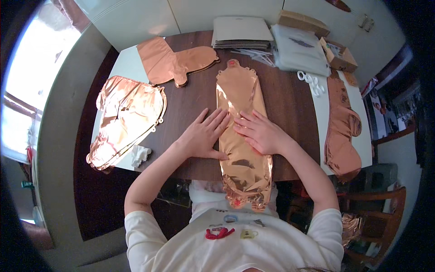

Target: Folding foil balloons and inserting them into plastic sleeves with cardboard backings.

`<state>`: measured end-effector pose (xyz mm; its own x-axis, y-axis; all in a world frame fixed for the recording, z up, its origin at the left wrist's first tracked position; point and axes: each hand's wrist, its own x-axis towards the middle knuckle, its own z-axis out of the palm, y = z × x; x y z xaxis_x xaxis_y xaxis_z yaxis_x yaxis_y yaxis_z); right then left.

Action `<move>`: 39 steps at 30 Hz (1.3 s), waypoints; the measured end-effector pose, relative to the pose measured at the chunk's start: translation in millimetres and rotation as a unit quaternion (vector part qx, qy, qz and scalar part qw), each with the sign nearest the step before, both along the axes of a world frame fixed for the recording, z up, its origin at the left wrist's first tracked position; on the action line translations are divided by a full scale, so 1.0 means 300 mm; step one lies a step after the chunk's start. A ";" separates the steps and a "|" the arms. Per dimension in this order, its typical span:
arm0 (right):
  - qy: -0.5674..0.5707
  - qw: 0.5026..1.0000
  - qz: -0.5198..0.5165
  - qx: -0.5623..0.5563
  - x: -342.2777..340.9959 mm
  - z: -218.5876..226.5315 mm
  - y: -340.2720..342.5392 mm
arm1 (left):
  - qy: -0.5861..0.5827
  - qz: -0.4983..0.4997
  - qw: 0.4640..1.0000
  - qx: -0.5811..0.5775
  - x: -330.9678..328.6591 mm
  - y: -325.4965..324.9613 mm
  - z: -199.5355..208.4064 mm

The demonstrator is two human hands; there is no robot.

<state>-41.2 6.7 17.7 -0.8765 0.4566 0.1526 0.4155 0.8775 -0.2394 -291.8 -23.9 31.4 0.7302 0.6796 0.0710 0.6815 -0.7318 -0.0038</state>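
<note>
Window [41,68], upper left of frame, glaring with daylight. Pale panelled wall [131,20], thin vertical seams, across top. Table [290,95], dark brown top, white sides, centre. Wooden chair [398,211], lower right.

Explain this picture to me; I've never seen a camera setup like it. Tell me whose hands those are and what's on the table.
There is no machine here, just one person's bare hands. The view comes from a wide fisheye camera worn on the head, looking down, so straight edges look bent.

The left hand and right hand lie spread on a long copper-coloured foil piece; neither has a closed grip. Its near end hangs past the edge of the brown table.

More foil lies at the left, back left and right. Toward the back are a stack of boards and clear plastic bags.
</note>
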 end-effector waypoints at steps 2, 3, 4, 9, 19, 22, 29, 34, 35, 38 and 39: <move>0.001 1.000 -0.004 -0.006 0.002 0.002 -0.001 | 0.012 0.011 1.000 -0.003 0.009 -0.011 0.007; 0.001 1.000 -0.004 -0.006 0.001 0.002 -0.001 | 0.012 0.011 1.000 -0.003 0.009 -0.010 0.010; 0.004 1.000 -0.003 -0.004 0.001 0.001 -0.001 | 0.011 0.017 1.000 -0.013 0.009 -0.008 0.012; 0.007 1.000 -0.006 -0.005 0.004 -0.008 -0.001 | 0.019 0.078 0.997 0.010 0.009 0.066 -0.009; -0.024 1.000 -0.001 0.001 -0.001 0.010 0.005 | 0.042 0.144 0.988 0.028 -0.012 0.254 -0.025; -0.042 0.999 -0.003 0.001 -0.001 0.012 0.007 | 0.049 0.159 0.985 0.038 -0.014 0.272 -0.021; -0.026 1.000 0.001 0.004 -0.007 0.007 0.002 | -0.060 -0.007 0.998 -0.035 0.090 0.069 -0.003; 0.004 1.000 -0.010 0.006 0.012 -0.042 0.009 | -0.082 -0.034 0.996 -0.016 0.138 -0.026 -0.021; 0.016 1.000 -0.013 -0.001 0.021 -0.062 0.017 | -0.093 -0.029 0.995 -0.019 0.141 -0.032 -0.026; 0.211 0.973 -0.074 -0.053 0.021 -0.066 0.033 | -0.086 -0.014 0.996 -0.009 0.128 -0.038 -0.040; 0.209 0.974 -0.075 -0.053 0.026 -0.059 0.041 | -0.067 -0.005 0.998 0.005 0.129 -0.036 -0.042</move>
<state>-33.3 19.0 0.0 -0.6709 0.6068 0.4263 0.3834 0.7759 -0.5010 -253.0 -34.7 18.8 0.7209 0.6706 0.1749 0.6684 -0.7395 0.0800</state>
